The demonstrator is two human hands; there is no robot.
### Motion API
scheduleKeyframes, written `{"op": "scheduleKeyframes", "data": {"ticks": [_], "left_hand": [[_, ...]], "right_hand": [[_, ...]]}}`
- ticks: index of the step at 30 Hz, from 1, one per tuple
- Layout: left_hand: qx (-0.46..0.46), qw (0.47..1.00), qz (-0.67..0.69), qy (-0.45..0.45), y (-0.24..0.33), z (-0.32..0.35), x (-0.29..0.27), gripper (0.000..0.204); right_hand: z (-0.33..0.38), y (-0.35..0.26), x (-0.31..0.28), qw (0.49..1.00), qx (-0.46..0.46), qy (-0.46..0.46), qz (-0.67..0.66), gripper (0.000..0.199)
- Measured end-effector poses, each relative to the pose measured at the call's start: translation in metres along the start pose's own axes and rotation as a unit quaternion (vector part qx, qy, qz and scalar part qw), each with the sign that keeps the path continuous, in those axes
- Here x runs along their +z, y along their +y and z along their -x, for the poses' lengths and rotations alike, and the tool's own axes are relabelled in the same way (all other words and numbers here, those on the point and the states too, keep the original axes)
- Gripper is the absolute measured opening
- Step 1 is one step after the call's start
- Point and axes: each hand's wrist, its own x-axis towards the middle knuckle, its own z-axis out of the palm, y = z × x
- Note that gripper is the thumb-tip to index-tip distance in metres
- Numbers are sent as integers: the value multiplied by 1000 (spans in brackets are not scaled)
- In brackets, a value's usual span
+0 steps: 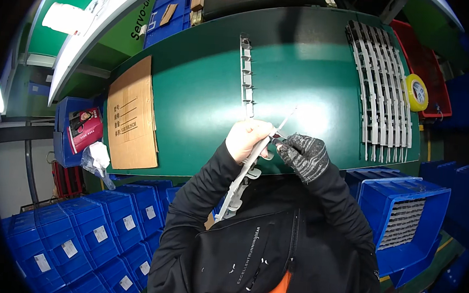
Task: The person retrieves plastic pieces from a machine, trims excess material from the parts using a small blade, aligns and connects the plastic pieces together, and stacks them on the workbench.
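Observation:
My bare left hand [247,139] is closed around a long light-grey plastic strip [234,192] with clip-like tabs, close to the front edge of the table. The strip runs down from the hand toward my jacket. My right hand [308,155], in a dark grey knitted glove, is closed on a small dark tool [277,140] beside the left fingers, touching or nearly touching the strip's upper end. Its exact kind is hidden by the fingers. A thin pale sliver [286,118] sticks up from between the hands. Beyond them a similar grey strip [247,75] lies lengthwise on the table.
On the green table [194,96], several grey strips [380,91] lie side by side at right, near a yellow tape roll [416,93] and red bin [437,83]. Flat cardboard [131,116] lies left. Blue crates [78,239] are stacked lower left; another blue crate [367,208] holds grey parts.

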Motion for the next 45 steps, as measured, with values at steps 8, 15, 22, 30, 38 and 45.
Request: {"op": "scheduleKeyframes", "data": {"ticks": [8,15,22,30,38,45], "left_hand": [[-6,999,22,22,-1,-1,2,27],[19,998,53,33,1,1,9,25],[166,965,-153,135,0,9,18,17],[285,804,-507,122,21,22,22,11],[411,797,-270,352,121,88,-71,21],[550,777,270,146,108,153,-109,40]], "right_hand": [[-1,3,1,1000,13,10,11,13],[2,3,5,996,34,51,-70,17],[3,-5,-5,926,204,37,-317,24],[-4,-15,5,976,144,58,-151,13],[6,34,-16,870,140,217,-419,9],[-2,61,22,827,246,31,-505,16]]}}
